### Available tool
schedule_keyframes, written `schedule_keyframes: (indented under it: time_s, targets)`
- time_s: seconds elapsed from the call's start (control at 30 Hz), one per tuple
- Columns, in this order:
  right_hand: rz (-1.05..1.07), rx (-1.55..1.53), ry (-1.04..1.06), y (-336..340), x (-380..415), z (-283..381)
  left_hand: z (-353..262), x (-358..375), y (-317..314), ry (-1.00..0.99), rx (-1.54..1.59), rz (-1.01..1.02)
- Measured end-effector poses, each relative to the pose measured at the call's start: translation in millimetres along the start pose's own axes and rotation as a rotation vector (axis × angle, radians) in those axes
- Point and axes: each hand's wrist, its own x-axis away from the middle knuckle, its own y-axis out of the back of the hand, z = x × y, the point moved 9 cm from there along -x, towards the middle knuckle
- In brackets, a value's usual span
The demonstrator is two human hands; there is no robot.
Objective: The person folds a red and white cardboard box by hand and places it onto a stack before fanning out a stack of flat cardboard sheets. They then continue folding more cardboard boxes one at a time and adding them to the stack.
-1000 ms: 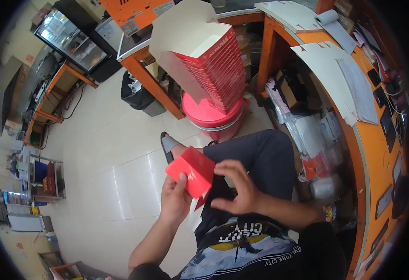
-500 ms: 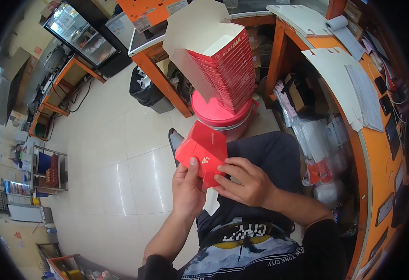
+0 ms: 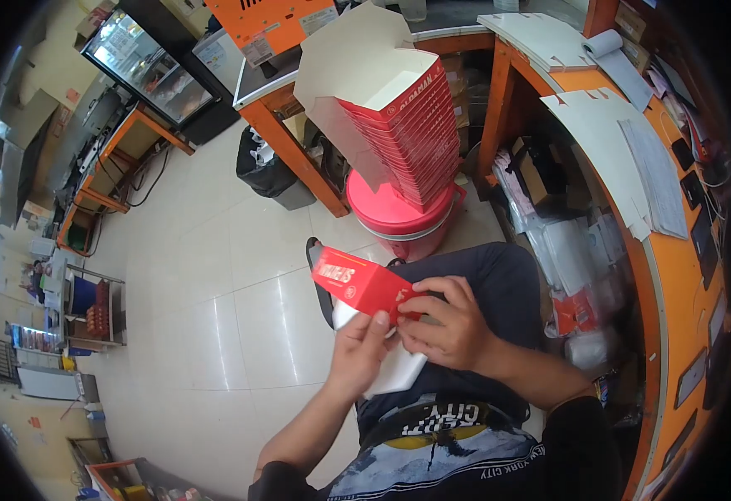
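**Red carton held over the lap**

Left hand [image 3: 361,355] and right hand [image 3: 449,326] both pinch the red carton [image 3: 361,284] at its near end; its white flap [image 3: 395,371] is partly hidden by the fingers. Ahead, a stack of finished cartons [image 3: 407,134] (leaning) on a pink bucket [image 3: 399,219] blocks the way; orange counter [image 3: 662,275] bounds the right, open tiled floor [image 3: 215,275] the left

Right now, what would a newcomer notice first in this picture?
Probably the red carton at centre, gripped by the left hand and right hand above the lap. Behind it a tall stack of nested red cartons leans on a red bucket, beside the orange counter.
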Motion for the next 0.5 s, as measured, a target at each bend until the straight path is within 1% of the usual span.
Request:
schedule_keyframes:
  time_s: [0.07,0.1,0.17,0.2,0.23,0.27,0.3,0.33,0.37,0.4,0.47,0.5]
  targets:
    - [0.019,-0.065,-0.021,-18,17,-3,-3,6,-11,-0.044,-0.289,0.021]
    - [0.031,-0.1,-0.033,-21,17,-3,0,5,-7,0.003,-0.267,0.011]
    - [0.052,-0.304,-0.156,-12,15,-19,-2,5,7,0.09,-0.223,-0.009]
    - [0.062,-0.407,-0.215,-5,8,-28,-3,7,4,0.153,-0.164,0.05]
    - [0.194,-0.396,-0.1,-2,-1,-27,-5,13,-1,0.218,-0.104,0.11]
    - [0.257,-0.416,-0.077,-8,2,-25,-8,18,-6,0.283,-0.044,0.172]
    - [0.317,-0.434,-0.056,-16,8,-21,-2,29,-5,0.457,-0.009,0.223]
    - [0.376,-0.453,-0.035,-23,14,-16,-1,32,-6,0.481,0.03,0.249]
    - [0.439,-0.529,-0.109,-31,22,-12,1,34,-9,0.504,0.07,0.276]
    - [0.474,-0.49,-0.12,-32,24,-10,2,36,-11,0.528,0.112,0.301]
    - [0.545,-0.411,-0.142,-33,27,-8,2,37,-10,0.546,0.084,0.292]
    - [0.519,-0.427,-0.117,-30,28,-7,-2,39,-12,0.545,0.083,0.288]
